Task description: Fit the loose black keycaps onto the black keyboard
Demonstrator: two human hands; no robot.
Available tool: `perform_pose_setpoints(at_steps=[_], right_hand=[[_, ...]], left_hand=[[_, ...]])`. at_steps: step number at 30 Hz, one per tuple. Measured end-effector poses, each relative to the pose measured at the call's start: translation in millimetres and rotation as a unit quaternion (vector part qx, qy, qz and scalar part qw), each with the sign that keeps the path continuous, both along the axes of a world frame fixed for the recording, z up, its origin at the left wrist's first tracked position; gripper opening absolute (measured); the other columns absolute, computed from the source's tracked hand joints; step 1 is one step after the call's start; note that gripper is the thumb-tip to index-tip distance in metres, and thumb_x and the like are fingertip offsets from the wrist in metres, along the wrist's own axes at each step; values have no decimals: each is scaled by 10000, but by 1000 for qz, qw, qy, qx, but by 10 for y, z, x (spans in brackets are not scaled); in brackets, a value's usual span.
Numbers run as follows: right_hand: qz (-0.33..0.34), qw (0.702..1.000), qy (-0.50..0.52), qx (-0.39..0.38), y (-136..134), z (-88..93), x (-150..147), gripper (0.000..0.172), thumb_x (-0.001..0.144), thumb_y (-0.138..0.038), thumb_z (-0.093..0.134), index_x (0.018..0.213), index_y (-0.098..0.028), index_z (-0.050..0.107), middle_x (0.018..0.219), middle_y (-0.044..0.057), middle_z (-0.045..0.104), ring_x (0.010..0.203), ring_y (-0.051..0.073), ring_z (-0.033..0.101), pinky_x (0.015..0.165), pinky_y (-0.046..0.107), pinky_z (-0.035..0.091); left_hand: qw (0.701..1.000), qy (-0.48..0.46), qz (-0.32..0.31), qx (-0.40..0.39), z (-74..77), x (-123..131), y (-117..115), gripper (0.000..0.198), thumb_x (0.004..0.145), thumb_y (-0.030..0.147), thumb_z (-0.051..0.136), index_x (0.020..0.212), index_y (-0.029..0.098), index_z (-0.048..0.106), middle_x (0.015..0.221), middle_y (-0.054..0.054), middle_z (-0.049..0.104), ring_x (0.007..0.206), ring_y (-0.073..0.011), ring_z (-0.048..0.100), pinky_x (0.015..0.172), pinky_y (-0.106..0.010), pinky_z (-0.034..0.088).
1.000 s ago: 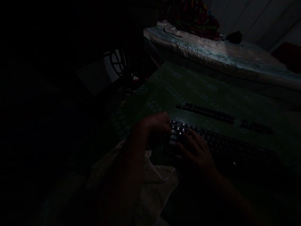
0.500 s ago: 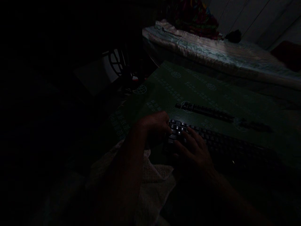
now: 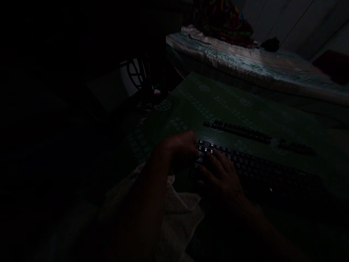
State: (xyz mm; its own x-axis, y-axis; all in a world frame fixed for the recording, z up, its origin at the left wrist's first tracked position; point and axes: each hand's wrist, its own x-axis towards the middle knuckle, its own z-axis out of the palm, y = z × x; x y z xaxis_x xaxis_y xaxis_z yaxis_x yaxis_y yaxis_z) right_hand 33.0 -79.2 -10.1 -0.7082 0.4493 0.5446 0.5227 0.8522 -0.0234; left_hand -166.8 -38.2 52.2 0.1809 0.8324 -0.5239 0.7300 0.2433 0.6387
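Note:
A black keyboard (image 3: pixel 261 163) lies on a green board printed with white globes and lettering (image 3: pixel 188 98). At its left end my left hand (image 3: pixel 184 147) is closed, with curled fingers against the keyboard's edge and corner keys. My right hand (image 3: pixel 223 173) rests over the left part of the keys, palm down, its fingers stretched and slightly apart. A few keys between the two hands catch some light. Beyond the keyboard runs a long row of small dark key-like pieces (image 3: pixel 245 131), roughly parallel to it. Deep shadow hides the fingertips and the keyboard's near side.
A pale cloth (image 3: pixel 180 211) lies below my forearms. At the back stands a bed-like surface with a light cover (image 3: pixel 231 54), carrying a colourful patterned cloth (image 3: pixel 226 25). A dark wheel-like frame (image 3: pixel 137 74) is at the back left. Most of the left side is black.
My right hand has shifted slightly left over the keys, towards my left hand. The left hand stays at the keyboard's left end. The view has moved very slightly.

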Motion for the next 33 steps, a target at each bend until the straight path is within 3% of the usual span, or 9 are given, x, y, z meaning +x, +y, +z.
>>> perform_pose_setpoints(at_steps=[6,10,18,23,28,33], right_hand=[[12,1000,23,15,29,31,4,258,852,-355,567,1016,-161,613,1200,181,569,1252,343,425,943,517,431],[-7,998,64,19,194,114,68,219,856,-298,566,988,-132,619,1152,176,588,1231,317,448,932,482,461],[-40,995,90,-7,1117,224,246,198,845,-318,538,859,-184,683,972,108,652,996,259,590,831,429,507],[-139,981,-27,-135,1632,332,72,182,790,-232,549,853,-182,713,964,97,667,915,224,610,782,342,488],[-182,963,-82,-179,1991,305,-111,224,781,-214,555,924,-156,717,946,108,687,874,217,632,719,284,469],[-194,952,-129,-198,2168,223,-179,251,782,-210,545,959,-161,717,927,102,702,844,204,642,665,237,441]], left_hand=[[1000,-4,-9,4,-24,-26,16,81,628,227,588,639,146,592,551,16,539,500,-117,495,436,-211,316],[1000,16,-8,-11,-52,-35,20,77,605,233,596,630,161,586,540,27,531,501,-127,499,440,-222,327],[1000,28,-10,4,-73,-35,25,85,630,246,607,658,167,590,601,11,565,545,-139,529,461,-230,338],[1000,22,-2,3,-76,-36,19,91,637,241,619,678,162,599,605,7,567,534,-126,517,469,-225,329],[999,22,-20,18,-89,-46,21,77,657,231,607,650,156,594,601,11,554,522,-112,495,469,-220,309],[999,8,-23,35,-98,-54,16,90,665,232,583,621,153,578,604,9,550,506,-112,486,459,-228,300]])
